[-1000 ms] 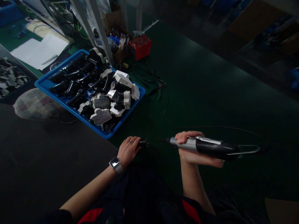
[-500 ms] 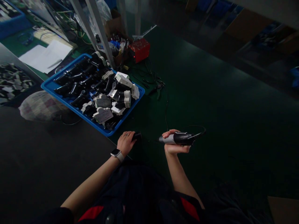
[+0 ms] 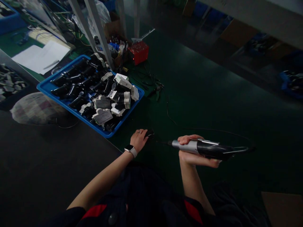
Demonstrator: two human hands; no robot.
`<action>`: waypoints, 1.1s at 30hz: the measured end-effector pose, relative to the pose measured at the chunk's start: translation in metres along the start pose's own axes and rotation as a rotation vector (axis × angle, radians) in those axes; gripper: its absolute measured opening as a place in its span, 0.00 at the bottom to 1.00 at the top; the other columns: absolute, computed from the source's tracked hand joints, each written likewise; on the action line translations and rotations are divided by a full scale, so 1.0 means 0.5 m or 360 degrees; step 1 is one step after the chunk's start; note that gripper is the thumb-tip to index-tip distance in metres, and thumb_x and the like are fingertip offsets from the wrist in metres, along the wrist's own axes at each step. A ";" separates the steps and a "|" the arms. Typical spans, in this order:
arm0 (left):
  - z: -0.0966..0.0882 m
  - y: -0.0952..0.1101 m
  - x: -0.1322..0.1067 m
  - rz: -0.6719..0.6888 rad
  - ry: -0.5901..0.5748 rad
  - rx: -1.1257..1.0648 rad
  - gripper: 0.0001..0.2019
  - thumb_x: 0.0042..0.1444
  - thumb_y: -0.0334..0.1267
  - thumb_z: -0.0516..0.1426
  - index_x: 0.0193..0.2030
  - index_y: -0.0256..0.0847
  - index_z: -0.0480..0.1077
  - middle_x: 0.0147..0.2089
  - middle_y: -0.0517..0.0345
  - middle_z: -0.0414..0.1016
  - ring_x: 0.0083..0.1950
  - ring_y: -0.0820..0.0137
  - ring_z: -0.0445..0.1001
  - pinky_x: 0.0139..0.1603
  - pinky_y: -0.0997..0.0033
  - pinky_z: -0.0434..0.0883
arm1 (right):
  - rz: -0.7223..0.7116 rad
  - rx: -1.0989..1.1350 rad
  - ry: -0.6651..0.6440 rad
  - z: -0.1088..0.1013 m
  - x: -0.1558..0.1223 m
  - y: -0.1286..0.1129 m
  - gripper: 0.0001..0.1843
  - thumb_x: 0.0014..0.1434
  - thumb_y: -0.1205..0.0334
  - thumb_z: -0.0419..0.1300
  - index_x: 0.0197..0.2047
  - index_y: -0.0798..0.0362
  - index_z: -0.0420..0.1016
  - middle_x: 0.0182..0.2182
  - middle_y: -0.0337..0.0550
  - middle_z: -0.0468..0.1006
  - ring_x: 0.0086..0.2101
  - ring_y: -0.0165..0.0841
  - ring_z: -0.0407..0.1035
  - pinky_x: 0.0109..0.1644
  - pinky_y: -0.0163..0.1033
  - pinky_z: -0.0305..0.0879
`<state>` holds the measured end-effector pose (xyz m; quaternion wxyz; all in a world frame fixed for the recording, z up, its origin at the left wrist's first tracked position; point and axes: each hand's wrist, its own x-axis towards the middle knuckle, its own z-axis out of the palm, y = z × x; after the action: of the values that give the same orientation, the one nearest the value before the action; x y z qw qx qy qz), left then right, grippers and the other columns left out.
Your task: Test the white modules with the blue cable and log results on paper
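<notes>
Green matting on the desk (image 3: 213,104) is lying in dim light. My left hand (image 3: 138,140) is pinning a small dark part (image 3: 149,133) to it. My right hand (image 3: 194,156) is gripping the electric screwdriver (image 3: 208,148) level, with the bit aimed at that part and just short of it. By my judgement, bit and part need squaring up. The blue tray (image 3: 71,110) of housings and a loose cable (image 3: 168,108) are crowding the far side.

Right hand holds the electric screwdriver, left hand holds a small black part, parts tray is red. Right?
No: the parts tray is blue, not red, as the head view shows. The right hand does hold the electric screwdriver, and the left hand holds a small black part.
</notes>
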<state>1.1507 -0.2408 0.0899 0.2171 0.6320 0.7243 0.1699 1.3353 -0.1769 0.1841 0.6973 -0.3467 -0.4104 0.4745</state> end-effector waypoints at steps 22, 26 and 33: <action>-0.044 0.037 -0.068 0.0291 0.0205 -0.0383 0.03 0.54 0.32 0.60 0.36 0.41 0.72 0.38 0.57 0.75 0.43 0.67 0.70 0.44 0.66 0.68 | -0.0006 0.0119 -0.0383 0.075 -0.022 -0.087 0.37 0.39 0.24 0.52 0.30 0.51 0.73 0.14 0.31 0.64 0.14 0.26 0.56 0.20 0.35 0.57; -0.048 0.026 -0.071 0.0366 0.0156 -0.0296 0.03 0.55 0.34 0.60 0.36 0.41 0.71 0.38 0.57 0.74 0.45 0.66 0.70 0.46 0.64 0.67 | 0.0046 0.0101 -0.0436 0.083 -0.029 -0.084 0.38 0.38 0.22 0.51 0.29 0.50 0.73 0.14 0.31 0.64 0.13 0.26 0.56 0.20 0.35 0.57; -0.053 0.024 -0.076 0.0471 0.0001 -0.0161 0.04 0.59 0.33 0.55 0.38 0.41 0.70 0.40 0.55 0.74 0.48 0.65 0.69 0.51 0.62 0.65 | 0.0067 0.0092 -0.0477 0.097 -0.042 -0.061 0.39 0.42 0.22 0.45 0.30 0.50 0.73 0.14 0.32 0.65 0.13 0.28 0.58 0.20 0.37 0.59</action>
<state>1.1505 -0.2757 0.1225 0.2209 0.7199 0.6140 0.2365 1.2984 -0.2018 0.2261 0.6278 -0.2605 -0.4886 0.5471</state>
